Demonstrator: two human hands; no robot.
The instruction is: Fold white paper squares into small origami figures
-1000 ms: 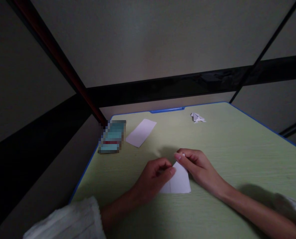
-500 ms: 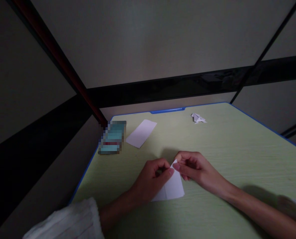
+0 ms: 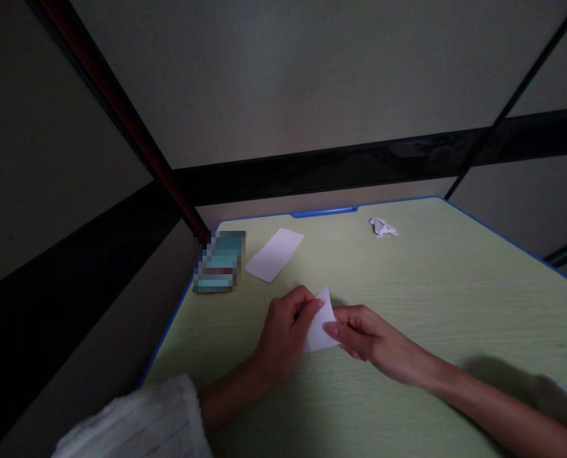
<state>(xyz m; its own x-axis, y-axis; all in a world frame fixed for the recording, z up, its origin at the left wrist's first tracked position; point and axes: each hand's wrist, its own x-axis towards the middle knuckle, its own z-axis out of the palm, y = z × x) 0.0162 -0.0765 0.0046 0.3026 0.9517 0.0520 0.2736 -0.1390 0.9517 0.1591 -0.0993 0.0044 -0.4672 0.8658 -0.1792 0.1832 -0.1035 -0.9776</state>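
Note:
A white sheet of folded paper point(image 3: 320, 331) is held just above the table, its pointed corner facing away from me. My left hand point(image 3: 286, 327) pinches its left side between thumb and curled fingers, covering part of that edge. On the other side, my right hand point(image 3: 359, 331) grips the right edge, thumb on top and fingers underneath. The fingers below the paper are partly hidden.
On the pale green table point(image 3: 436, 267) lies another white piece of paper point(image 3: 274, 254). Left of it is a pixelated teal rectangular object point(image 3: 221, 261). A small folded paper figure point(image 3: 382, 227) sits at the far right. A blue handle strip point(image 3: 325, 212) edges the back, before a panelled wall point(image 3: 312, 83).
My right hand has slid from the paper's top corner down to its right edge. The paper has turned and lifted a little, its point now free. My left hand has shifted slightly up.

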